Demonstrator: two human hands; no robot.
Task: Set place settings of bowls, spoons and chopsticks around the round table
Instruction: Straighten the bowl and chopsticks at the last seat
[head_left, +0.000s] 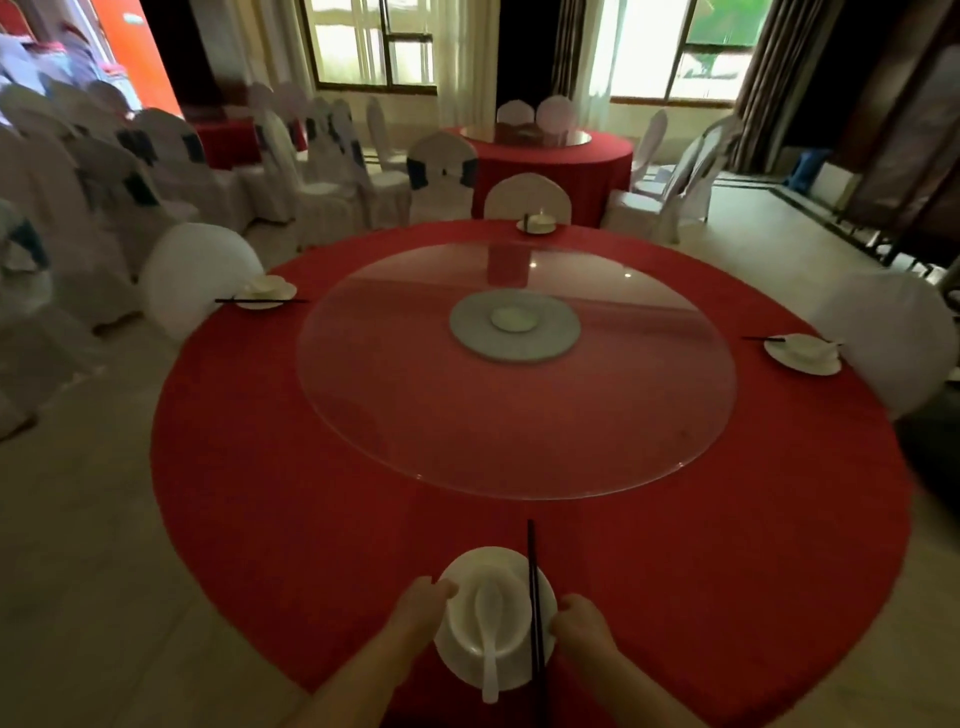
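Gripping the near setting from both sides, the hands sat at the table's six o'clock edge. Left hand curled against the plate at its nine o'clock rim, fingers bent around the bowl's side, touching it; whether pinching plate or bowl could not be told. Right hand closed at the three o'clock rim, fingertips touching the chopsticks and the plate edge beneath them. Neither hand was slack; both were partly curled and in contact.

Bowl sat on the plate, directly between the hands. Spoon lay in the bowl, handle running out toward six o'clock over the rim. Chopsticks lay across the plate's right side, long axis twelve-to-six, tips pointing toward the glass turntable. Right hand was the nearer to them.

Judgement: the setting looked to be in its final squaring-up, so any next nudge would turn on keeping the chopsticks' axis pointed at the table centre; they rested loose on the rim and could roll off.

Outward: three other settings already stood on the red tablecloth: one at nine o'clock, one at twelve, one at three. Gaps between them remained unset. White-covered chairs ringed the table.
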